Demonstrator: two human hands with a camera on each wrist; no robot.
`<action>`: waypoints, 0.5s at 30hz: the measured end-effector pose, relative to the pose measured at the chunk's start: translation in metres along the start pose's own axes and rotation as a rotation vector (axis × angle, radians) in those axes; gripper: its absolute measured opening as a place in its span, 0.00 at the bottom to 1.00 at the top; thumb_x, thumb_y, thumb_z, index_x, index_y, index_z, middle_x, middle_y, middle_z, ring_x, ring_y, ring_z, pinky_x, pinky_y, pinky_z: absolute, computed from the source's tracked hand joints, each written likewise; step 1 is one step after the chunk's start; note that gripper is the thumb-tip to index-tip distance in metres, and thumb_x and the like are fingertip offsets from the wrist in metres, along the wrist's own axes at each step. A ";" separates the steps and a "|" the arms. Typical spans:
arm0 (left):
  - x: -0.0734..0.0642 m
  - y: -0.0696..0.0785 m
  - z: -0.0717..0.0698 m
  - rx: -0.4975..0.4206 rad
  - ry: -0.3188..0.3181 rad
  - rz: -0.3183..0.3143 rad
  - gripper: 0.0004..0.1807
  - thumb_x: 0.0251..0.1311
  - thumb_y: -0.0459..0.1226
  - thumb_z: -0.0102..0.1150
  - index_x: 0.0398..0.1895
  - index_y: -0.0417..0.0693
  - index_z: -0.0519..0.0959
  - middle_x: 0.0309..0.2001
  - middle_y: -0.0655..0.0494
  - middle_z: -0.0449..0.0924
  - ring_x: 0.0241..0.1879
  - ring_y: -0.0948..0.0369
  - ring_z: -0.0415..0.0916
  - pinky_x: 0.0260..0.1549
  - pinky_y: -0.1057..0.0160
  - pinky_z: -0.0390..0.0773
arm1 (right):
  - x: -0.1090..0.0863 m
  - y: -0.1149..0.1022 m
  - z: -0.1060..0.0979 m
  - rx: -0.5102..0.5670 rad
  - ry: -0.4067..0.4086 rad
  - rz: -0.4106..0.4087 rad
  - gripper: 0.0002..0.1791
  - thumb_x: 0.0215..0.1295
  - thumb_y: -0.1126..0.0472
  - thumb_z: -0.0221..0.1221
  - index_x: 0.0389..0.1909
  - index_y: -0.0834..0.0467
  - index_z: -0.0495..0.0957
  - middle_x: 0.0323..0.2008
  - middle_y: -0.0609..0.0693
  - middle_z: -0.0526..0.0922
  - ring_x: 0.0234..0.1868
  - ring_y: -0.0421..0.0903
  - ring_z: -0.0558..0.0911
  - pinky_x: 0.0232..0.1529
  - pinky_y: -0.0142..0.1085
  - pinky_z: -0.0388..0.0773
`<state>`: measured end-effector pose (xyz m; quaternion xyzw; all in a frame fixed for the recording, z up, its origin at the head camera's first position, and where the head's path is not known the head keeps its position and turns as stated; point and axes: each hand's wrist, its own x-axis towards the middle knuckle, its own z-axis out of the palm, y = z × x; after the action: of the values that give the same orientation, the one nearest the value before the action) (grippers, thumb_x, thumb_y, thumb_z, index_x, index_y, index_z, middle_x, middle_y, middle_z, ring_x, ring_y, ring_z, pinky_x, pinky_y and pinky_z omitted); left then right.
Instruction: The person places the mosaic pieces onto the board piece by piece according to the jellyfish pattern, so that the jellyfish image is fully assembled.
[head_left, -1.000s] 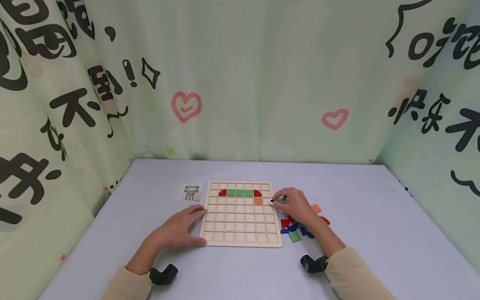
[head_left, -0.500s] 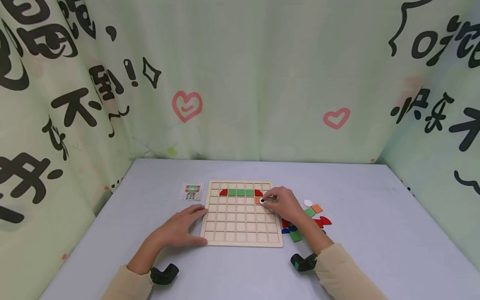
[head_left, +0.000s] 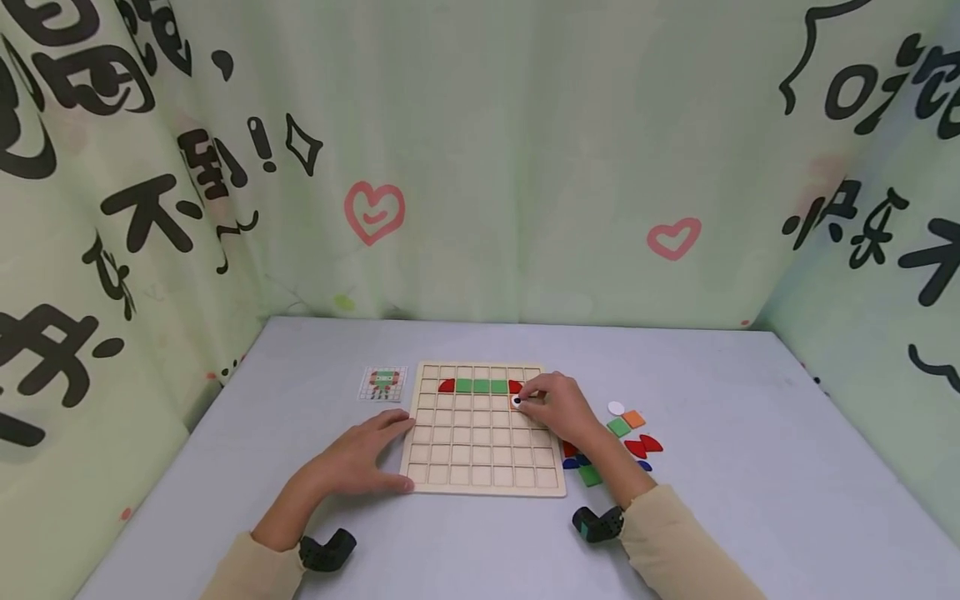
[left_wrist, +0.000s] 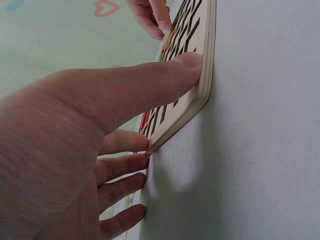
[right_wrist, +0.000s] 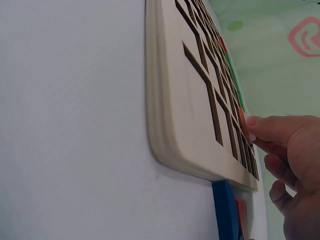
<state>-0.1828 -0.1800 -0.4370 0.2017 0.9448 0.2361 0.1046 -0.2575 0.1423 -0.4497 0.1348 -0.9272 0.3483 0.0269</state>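
The wooden grid board [head_left: 482,457] lies flat on the table. In its upper part sits a row of three green squares [head_left: 482,386] between two red rounded pieces [head_left: 447,385]. My right hand [head_left: 562,410] pinches a white disc with a black dot [head_left: 516,402] between thumb and forefinger, over the cell of the orange square [right_wrist: 243,121] below the right red piece. The disc's edge shows at the fingertips in the right wrist view. My left hand [head_left: 358,457] rests at the board's left side, thumb on the near corner and other fingers extended along the edge.
A small picture card [head_left: 383,383] with a green and red figure lies left of the board. Loose pieces lie right of it: a white disc [head_left: 616,408], an orange square [head_left: 633,419], green squares [head_left: 618,427], red pieces [head_left: 651,443] and blue ones, partly hidden by the right forearm.
My right hand has moved left with the dotted disc, from the board's right edge to over the orange square. More loose pieces show behind the forearm. The left hand stays in place.
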 end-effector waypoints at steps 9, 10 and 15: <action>0.001 0.000 0.000 0.011 -0.004 -0.005 0.47 0.47 0.55 0.71 0.70 0.49 0.65 0.72 0.50 0.59 0.71 0.47 0.58 0.66 0.41 0.62 | 0.003 -0.007 0.006 0.012 0.008 -0.045 0.04 0.58 0.59 0.68 0.32 0.54 0.86 0.40 0.49 0.85 0.40 0.45 0.74 0.43 0.40 0.75; 0.002 0.000 0.001 0.016 -0.003 -0.005 0.47 0.47 0.55 0.71 0.70 0.49 0.65 0.72 0.50 0.59 0.71 0.48 0.58 0.66 0.41 0.62 | 0.003 -0.008 0.007 0.008 0.009 -0.048 0.04 0.58 0.59 0.68 0.32 0.54 0.86 0.40 0.48 0.85 0.41 0.45 0.75 0.44 0.40 0.74; 0.003 -0.003 0.003 0.025 0.004 -0.003 0.47 0.47 0.55 0.71 0.70 0.50 0.65 0.72 0.50 0.60 0.71 0.48 0.59 0.65 0.42 0.64 | 0.006 -0.012 0.011 0.004 0.012 -0.062 0.03 0.57 0.59 0.68 0.31 0.53 0.86 0.39 0.48 0.85 0.41 0.44 0.75 0.45 0.41 0.74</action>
<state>-0.1855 -0.1801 -0.4410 0.2009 0.9482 0.2247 0.1004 -0.2600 0.1247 -0.4497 0.1612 -0.9218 0.3498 0.0429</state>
